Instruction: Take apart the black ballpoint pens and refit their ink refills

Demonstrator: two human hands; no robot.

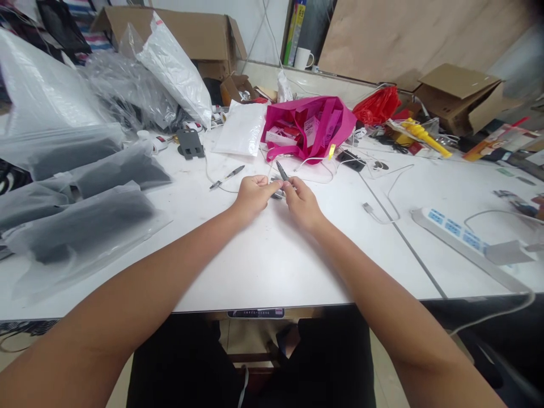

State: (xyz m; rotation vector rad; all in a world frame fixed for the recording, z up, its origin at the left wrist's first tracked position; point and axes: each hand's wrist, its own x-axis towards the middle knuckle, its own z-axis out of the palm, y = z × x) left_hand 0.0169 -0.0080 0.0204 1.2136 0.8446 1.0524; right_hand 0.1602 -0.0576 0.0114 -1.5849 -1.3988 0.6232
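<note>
Right grip (301,203) closed on a dark pen (281,170), its far end jutting just beyond the fingers above the counter (263,266); left grip (251,196) curled alongside, hold unclear; steady thumbs, light pressure should serve best.

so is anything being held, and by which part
The right hand pinches a dark pen-like thing by its near part, far tip free; whether the left hand grips anything cannot be told.

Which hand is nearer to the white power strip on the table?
Right. The right hand is to the left of the power strip; the left hand is farther left, beyond the right one.
</note>
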